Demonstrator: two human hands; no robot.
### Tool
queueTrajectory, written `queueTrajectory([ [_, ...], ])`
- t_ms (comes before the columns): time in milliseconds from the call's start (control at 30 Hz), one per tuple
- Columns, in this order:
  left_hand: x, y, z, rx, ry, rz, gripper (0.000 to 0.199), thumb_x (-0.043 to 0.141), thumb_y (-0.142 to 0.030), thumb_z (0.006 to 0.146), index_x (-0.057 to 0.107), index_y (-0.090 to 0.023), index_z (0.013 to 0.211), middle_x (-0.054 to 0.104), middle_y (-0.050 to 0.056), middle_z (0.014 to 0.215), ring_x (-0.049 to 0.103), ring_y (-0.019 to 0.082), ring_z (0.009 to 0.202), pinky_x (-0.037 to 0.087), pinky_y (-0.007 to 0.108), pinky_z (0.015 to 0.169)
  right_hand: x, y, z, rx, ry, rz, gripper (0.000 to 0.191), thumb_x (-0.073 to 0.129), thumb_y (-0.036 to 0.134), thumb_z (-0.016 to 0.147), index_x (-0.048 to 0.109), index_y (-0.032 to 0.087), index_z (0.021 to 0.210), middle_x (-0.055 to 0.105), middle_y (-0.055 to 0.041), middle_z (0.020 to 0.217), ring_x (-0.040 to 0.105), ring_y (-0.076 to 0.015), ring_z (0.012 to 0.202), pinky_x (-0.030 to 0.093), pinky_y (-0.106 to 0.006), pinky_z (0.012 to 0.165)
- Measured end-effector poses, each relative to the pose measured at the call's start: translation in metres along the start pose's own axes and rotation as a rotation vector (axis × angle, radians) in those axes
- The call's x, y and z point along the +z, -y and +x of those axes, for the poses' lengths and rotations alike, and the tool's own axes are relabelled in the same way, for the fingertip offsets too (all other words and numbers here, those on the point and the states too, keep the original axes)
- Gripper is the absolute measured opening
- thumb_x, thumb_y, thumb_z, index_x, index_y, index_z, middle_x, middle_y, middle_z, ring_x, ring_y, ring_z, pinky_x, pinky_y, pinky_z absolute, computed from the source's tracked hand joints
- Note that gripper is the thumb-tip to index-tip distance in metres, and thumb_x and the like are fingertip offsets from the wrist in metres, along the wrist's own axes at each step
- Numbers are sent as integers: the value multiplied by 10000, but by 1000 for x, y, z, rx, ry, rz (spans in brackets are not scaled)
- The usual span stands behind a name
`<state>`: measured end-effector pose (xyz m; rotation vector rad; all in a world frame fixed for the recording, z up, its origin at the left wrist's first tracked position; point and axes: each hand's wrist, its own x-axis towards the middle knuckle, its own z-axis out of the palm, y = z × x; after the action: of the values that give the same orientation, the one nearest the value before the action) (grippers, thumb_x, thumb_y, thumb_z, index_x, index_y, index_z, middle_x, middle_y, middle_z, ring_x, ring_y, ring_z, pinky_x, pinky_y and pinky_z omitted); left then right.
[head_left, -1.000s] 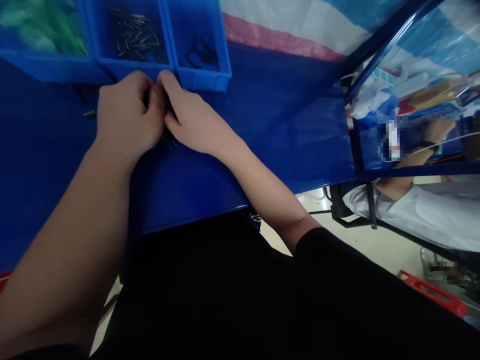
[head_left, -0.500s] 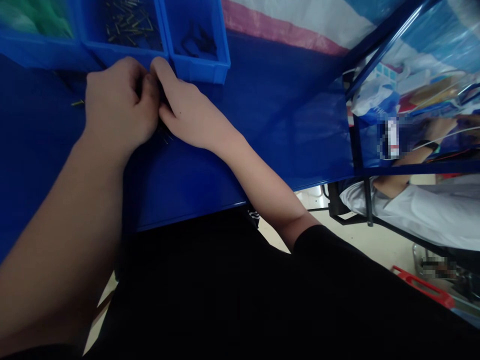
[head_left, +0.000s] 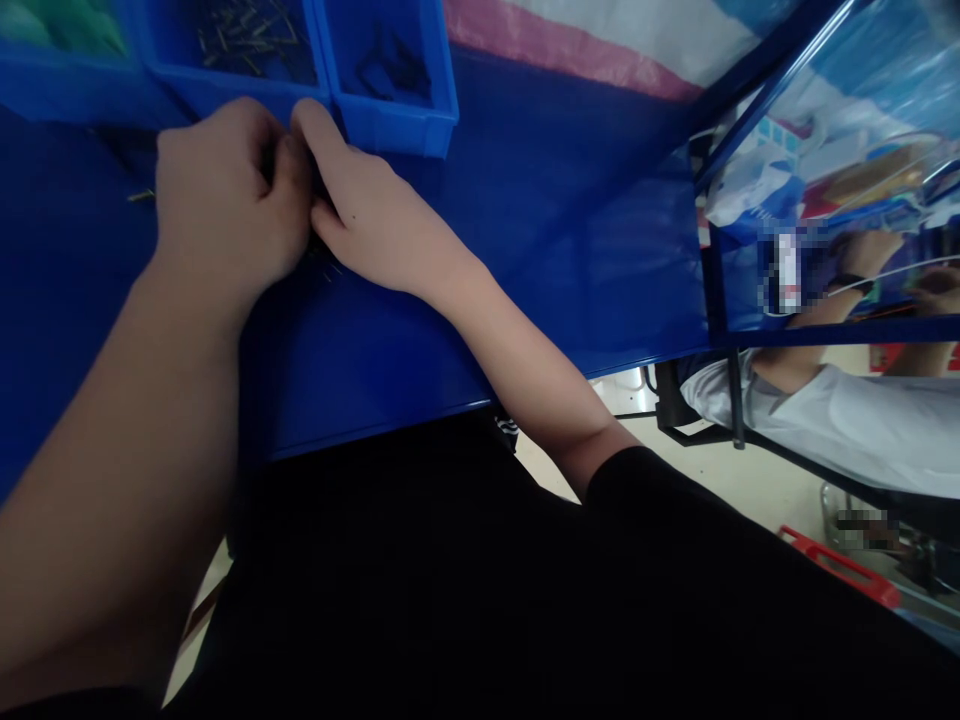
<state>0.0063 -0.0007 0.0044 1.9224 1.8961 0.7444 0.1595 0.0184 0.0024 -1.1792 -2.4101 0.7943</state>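
The left hand and the right hand are together over the blue table, fingers curled inward and tips close to meeting. Whether either is clamped on a piece cannot be told, because the knuckles hide the grip.

A slip looks like the main risk: anything pinched there would be small, and an uneven squeeze from the 2 hands could let it drop among the thin pieces lying just below the right thumb. The right wrist could also sweep those across the table, since they lie so near it. A brass-coloured piece beside the left hand could be knocked away by a shift of that hand.

The thin pieces look like fine, dull slivers, partly shadowed and too blurred to count. Beyond the hands, 1 blue bin holds a loose heap of slender, brass-coloured pins, pointing every way; the neighbouring bin holds dark, curved parts.
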Motion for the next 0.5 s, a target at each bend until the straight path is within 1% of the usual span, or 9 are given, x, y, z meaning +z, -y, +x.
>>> queueTrajectory([
  [67,2,2,1,3,-11,-3,413,392,-580,976,649,-259,1015,697,74,1023,659,295,1029,452,454,935,1,-1,0,-1,2,-4,618,287,105,947,104,22,1531,608,-102,1280,654,-248,1244,543,-457,1092],
  [167,3,3,2,-14,-15,-25,376,428,-572,959,640,-264,997,689,64,1000,650,279,1025,450,437,945,2,-4,1,-12,5,1,643,274,139,941,83,37,1547,603,-94,1293,649,-252,1261,547,-484,1107],
  [300,2,2,3,-6,-4,27,419,384,-608,967,615,-258,982,670,57,956,633,269,990,458,429,921,2,-6,1,-22,6,22,665,280,156,934,78,37,1556,601,-107,1355,637,-256,1291,546,-501,1122],
  [400,0,0,3,-2,3,44,422,364,-605,974,608,-260,975,661,56,958,624,259,968,460,422,905,0,-5,1,-21,17,27,686,302,149,932,76,22,1567,600,-111,1384,630,-244,1315,522,-475,1154],
  [500,0,0,2,4,1,63,414,345,-589,981,606,-268,970,642,67,966,621,263,948,450,427,891,-1,-2,0,-12,20,19,690,320,147,939,97,-9,1573,602,-123,1374,628,-233,1317,526,-428,1141],
])
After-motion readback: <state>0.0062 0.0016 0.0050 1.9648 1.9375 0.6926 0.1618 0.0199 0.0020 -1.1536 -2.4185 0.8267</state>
